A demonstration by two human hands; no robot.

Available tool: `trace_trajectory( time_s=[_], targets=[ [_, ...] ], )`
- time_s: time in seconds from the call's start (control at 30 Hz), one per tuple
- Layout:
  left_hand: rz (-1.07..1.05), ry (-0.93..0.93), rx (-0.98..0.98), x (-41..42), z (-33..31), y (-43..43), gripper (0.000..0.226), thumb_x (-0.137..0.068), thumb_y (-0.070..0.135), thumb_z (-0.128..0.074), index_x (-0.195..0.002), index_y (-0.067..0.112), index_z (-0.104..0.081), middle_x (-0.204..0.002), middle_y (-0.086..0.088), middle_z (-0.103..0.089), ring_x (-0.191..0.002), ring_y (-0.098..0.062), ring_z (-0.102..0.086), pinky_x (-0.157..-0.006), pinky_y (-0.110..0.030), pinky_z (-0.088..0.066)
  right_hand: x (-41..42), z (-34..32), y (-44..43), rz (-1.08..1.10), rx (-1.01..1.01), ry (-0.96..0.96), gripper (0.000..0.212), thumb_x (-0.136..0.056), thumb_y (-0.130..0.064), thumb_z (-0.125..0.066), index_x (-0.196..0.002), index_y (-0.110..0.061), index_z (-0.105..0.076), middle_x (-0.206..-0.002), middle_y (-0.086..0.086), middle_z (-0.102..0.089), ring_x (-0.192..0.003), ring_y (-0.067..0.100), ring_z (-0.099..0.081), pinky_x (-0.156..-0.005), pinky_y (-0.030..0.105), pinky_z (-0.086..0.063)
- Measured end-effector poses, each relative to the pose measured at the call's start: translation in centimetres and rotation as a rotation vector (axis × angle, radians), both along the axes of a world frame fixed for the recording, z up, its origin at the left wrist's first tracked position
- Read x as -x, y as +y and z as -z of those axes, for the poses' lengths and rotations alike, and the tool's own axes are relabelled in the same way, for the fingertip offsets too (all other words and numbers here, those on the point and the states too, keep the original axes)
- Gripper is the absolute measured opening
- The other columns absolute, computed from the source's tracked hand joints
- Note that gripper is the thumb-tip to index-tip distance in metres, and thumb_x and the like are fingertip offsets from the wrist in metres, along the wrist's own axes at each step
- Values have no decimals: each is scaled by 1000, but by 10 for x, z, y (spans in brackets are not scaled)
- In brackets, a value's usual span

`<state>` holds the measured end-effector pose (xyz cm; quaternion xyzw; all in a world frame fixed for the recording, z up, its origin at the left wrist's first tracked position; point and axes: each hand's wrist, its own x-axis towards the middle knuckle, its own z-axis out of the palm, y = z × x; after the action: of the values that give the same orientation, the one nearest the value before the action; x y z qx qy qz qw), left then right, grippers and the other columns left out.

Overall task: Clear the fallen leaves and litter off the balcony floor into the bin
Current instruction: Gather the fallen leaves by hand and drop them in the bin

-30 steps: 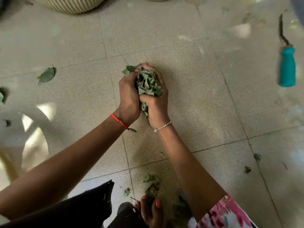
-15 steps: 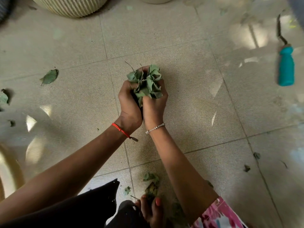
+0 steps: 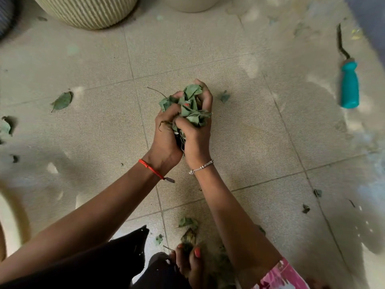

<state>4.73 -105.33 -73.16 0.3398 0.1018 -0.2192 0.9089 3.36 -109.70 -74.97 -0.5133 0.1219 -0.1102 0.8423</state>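
Leaves [image 3: 189, 105] sit bunched at centre frame, the left hand [image 3: 166, 130] and right hand [image 3: 198, 132] cupped together with fingers curled round the wad. Stems and loose edges poke out on top, so bits could spill on the carry if the grip slackens. No bin is plainly visible. Strays lie on the tiles [image 3: 250, 132]: one leaf [image 3: 62, 100] at nine o'clock, scraps [image 3: 188, 223] at six. A teal-handled tool [image 3: 350, 84] lies at two o'clock and a ribbed pot [image 3: 87, 9] at eleven, neither blocking the hands.

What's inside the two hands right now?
A crumpled bunch of green leaves, gripped between the left hand and right hand, with a thin twig poking out. Whatever sits deeper between the palms, litter included, is hidden by the hands themselves.
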Motion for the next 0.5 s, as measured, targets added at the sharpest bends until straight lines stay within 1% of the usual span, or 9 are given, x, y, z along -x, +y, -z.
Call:
trace_trajectory(
  time_s=[0.03, 0.1, 0.13, 0.17, 0.23, 0.33, 0.4, 0.43, 0.5],
  targets=[
    [13, 37, 60, 1, -3, -1, 14, -84, 9, -40, -89, 17, -50, -92, 3, -45, -89, -6, -43, -79, -17, -36, 1, -1, 0, -5, 0, -15, 66, -63, 2, -54, -127, -8, -41, -115, 26, -54, -101, 24, -57, -92, 41, -47],
    [18, 74, 127, 3, -6, -3, 18, -88, 12, -40, -87, 15, -58, -89, 4, -53, -88, -5, -49, -80, -14, -40, 3, -3, 0, 34, 30, 3, 53, -70, -4, -60, -122, -4, -46, -112, 21, -57, -102, 20, -58, -91, 32, -48],
    [5, 84, 103, 4, -6, -4, 22, -88, 15, -41, -84, 13, -62, -85, 2, -61, -85, -7, -57, -78, -15, -47, 3, -5, 1, 79, 36, 35, 43, -76, -6, -62, -116, 1, -50, -110, 19, -60, -100, 17, -59, -88, 25, -50],
    [-16, 88, 24, 5, -6, -3, 24, -87, 16, -42, -83, 9, -64, -81, 0, -66, -80, -9, -63, -75, -17, -51, 3, -6, 2, 132, 31, 82, 36, -80, -9, -63, -112, 6, -55, -108, 19, -63, -97, 16, -62, -85, 22, -50],
    [-50, 94, -84, 6, -6, -1, 21, -85, 16, -44, -90, 6, -62, -81, -4, -68, -76, -13, -66, -73, -19, -54, 2, -5, 5, 218, 85, 148, 31, -85, -15, -64, -106, 8, -62, -102, 17, -68, -94, 15, -65, -81, 20, -52],
    [-55, 125, -95, 4, -5, 2, 18, -88, 17, -44, -93, 8, -58, -82, -2, -64, -75, -12, -64, -71, -19, -53, -3, 7, 8, 269, 345, 109, 38, -86, -33, -58, -99, 2, -66, -96, 7, -69, -92, 13, -65, -83, 22, -51],
    [-22, 153, -86, 4, -5, 6, 21, -92, 21, -43, -96, 9, -59, -86, -2, -65, -79, -13, -64, -75, -20, -52, -8, 14, 8, 232, 631, 77, 54, -88, -49, -45, -103, -2, -66, -106, 6, -67, -106, 20, -60, -96, 33, -46],
    [1, 163, -72, 5, -5, 7, 24, -92, 24, -43, -100, 9, -60, -92, -3, -66, -85, -14, -65, -82, -22, -51, -10, 18, 7, 201, 801, 87, 62, -88, -55, -37, -107, -3, -65, -114, 9, -65, -117, 25, -55, -103, 40, -40],
    [31, 188, -40, 6, -3, 10, 31, -92, 28, -43, -108, 9, -62, -106, -5, -67, -100, -17, -63, -96, -27, -47, -11, 21, 3, 151, 1031, 131, 67, -88, -55, -30, -117, -2, -59, -131, 13, -55, -133, 30, -39, -113, 46, -25]
  ],
)
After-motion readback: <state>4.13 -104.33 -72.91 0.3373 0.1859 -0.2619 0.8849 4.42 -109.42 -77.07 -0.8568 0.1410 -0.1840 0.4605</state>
